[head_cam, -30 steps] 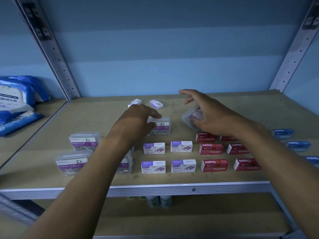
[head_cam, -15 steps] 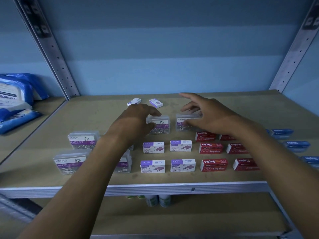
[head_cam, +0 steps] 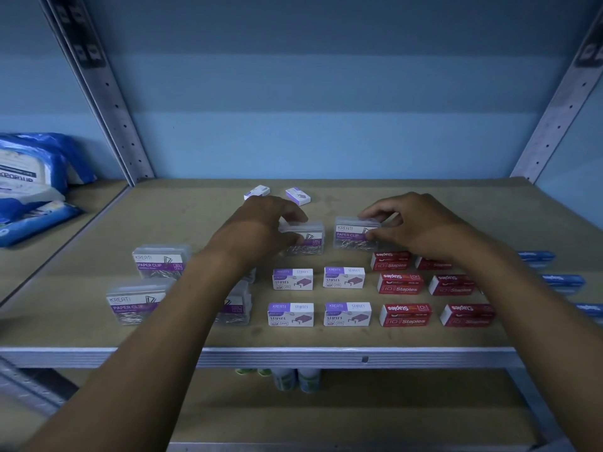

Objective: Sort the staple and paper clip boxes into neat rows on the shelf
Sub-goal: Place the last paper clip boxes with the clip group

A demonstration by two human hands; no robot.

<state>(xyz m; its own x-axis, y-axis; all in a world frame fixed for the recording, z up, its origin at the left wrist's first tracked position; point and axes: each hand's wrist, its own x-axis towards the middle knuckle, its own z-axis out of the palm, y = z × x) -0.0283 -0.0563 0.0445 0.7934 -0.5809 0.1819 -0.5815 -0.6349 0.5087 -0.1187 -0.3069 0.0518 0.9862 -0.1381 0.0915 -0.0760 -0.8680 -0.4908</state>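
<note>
Two clear paper clip boxes w/ purple-white KREATI labels stand side by side mid-shelf, just behind the staple rows. The right box (head_cam: 356,234) is pinched by the right hand (head_cam: 414,228), fingers on its top edge, thumb on the front. The left box (head_cam: 305,238) is clasped by the left hand (head_cam: 264,228), fingers curled over its top.

In front: four purple-white staple boxes (head_cam: 292,279) in a 2x2 grid, red staple boxes (head_cam: 400,283) to their right, blue boxes (head_cam: 563,282) at far right. More paper clip boxes (head_cam: 160,261) sit at left, partly behind the forearm.

Vs 0.5 s ago: right-hand fingers were spread over the box, now closed on it; box sits squarer. Shelf (head_cam: 98,243) layout otherwise unchanged.
</note>
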